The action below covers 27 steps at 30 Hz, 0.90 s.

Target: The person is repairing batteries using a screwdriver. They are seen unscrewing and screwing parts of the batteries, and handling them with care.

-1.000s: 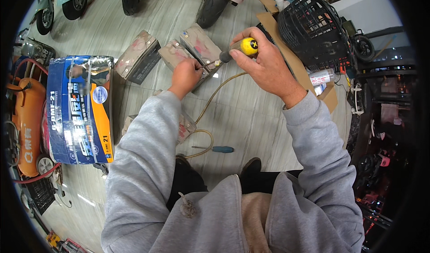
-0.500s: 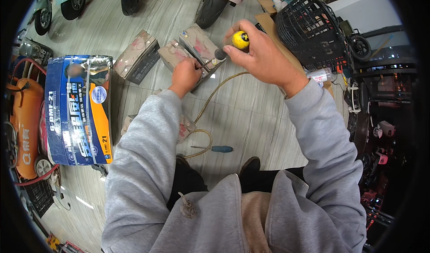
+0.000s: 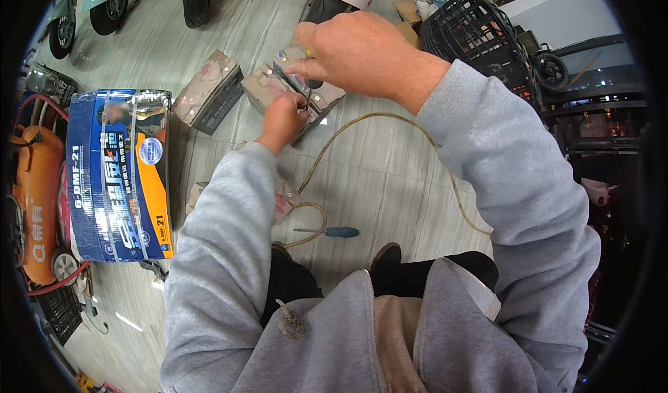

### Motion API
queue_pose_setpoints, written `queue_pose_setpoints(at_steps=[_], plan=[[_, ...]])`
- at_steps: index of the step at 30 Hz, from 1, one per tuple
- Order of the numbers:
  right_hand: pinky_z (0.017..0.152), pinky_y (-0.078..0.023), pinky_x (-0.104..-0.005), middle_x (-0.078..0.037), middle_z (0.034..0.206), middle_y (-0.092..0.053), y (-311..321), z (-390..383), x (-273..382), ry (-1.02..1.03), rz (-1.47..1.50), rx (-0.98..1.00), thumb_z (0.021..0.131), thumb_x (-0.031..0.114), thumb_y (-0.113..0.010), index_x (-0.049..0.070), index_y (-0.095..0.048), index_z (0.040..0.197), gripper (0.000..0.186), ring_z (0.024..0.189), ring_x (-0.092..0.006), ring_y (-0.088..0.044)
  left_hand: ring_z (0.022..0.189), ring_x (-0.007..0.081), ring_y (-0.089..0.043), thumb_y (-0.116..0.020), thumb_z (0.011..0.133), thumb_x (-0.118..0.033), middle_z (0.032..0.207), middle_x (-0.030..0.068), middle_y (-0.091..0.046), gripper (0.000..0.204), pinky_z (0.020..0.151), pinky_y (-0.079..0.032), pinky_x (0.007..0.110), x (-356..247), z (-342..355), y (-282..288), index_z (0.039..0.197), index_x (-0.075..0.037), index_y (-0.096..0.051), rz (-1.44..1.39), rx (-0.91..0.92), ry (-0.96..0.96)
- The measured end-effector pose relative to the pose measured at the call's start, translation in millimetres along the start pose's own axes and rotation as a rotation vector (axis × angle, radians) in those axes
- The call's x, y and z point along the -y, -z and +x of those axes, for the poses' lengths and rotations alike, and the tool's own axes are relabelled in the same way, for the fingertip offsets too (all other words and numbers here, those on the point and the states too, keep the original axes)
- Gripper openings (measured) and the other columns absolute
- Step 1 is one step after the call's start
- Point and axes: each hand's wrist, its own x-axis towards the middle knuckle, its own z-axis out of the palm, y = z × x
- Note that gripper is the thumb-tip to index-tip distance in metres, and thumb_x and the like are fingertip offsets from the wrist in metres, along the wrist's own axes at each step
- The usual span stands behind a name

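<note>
My right hand (image 3: 369,59) is closed around a screwdriver (image 3: 314,84), and most of its yellow handle is hidden behind the fingers. The shaft points down at the near end of two dusty grey batteries, one (image 3: 259,87) on the left and one (image 3: 327,95) on the right, standing side by side. My left hand (image 3: 282,123) rests at that end with fingers pinched beside the screwdriver's tip. What they pinch is too small to make out. Another dusty battery (image 3: 209,90) stands to the left. More battery casing (image 3: 287,199) shows partly behind my left sleeve.
A blue-handled screwdriver (image 3: 342,231) lies on the tiled floor by a yellowish hose (image 3: 362,117). At the left stand a blue-and-orange carton (image 3: 118,177) and an orange air tank (image 3: 40,198). Scooter wheels (image 3: 197,3) line the far side; a black basket (image 3: 480,49) stands far right.
My right hand has moved left and turned over, bringing the screwdriver more upright above the batteries. My left hand stays pinched at the same spot.
</note>
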Motion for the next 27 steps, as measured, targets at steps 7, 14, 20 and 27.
queue_pose_setpoints(at_steps=[7,14,20,27], plan=[[0.076,-0.053,-0.0434,-0.017,0.085,-0.066,-7,3,-8,0.210,0.048,-0.284,0.084,0.025,-0.068,0.000,-0.059,0.100,0.031,0.086,-0.0364,-0.066,0.084,0.0213,-0.062,-0.048,0.092,0.000,0.086,0.0072,-0.057,0.019,0.075,-0.054,0.030,21,16,61,0.109,0.006,-0.054,-1.400,-0.118,0.592],[0.071,-0.051,-0.0471,-0.018,0.082,-0.066,-19,3,-12,0.304,0.274,-0.431,0.084,0.030,-0.068,0.001,-0.060,0.095,0.032,0.081,-0.0382,-0.065,0.100,0.0298,-0.062,-0.047,0.098,-0.003,0.107,0.0215,-0.058,0.026,0.094,-0.055,0.038,60,8,60,0.119,0.012,-0.046,-1.515,-0.176,0.632],[0.074,-0.054,-0.0473,-0.014,0.088,-0.072,-23,9,-10,-0.097,0.129,-0.108,0.081,0.034,-0.061,0.004,-0.072,0.088,0.033,0.088,-0.0320,-0.070,0.101,0.0192,-0.062,-0.052,0.100,-0.017,0.113,0.0119,-0.064,0.026,0.091,-0.052,0.029,104,18,56,0.117,0.003,-0.058,-1.373,0.097,0.465],[0.078,-0.053,-0.0469,-0.016,0.096,-0.070,-19,16,6,-0.067,0.096,-0.023,0.075,0.024,-0.066,0.006,-0.069,0.104,0.034,0.092,-0.0332,-0.068,0.073,0.0036,-0.059,-0.055,0.101,-0.020,0.095,0.0002,-0.067,0.022,0.063,-0.050,0.015,111,10,64,0.116,-0.006,-0.061,-1.403,-0.017,0.466]])
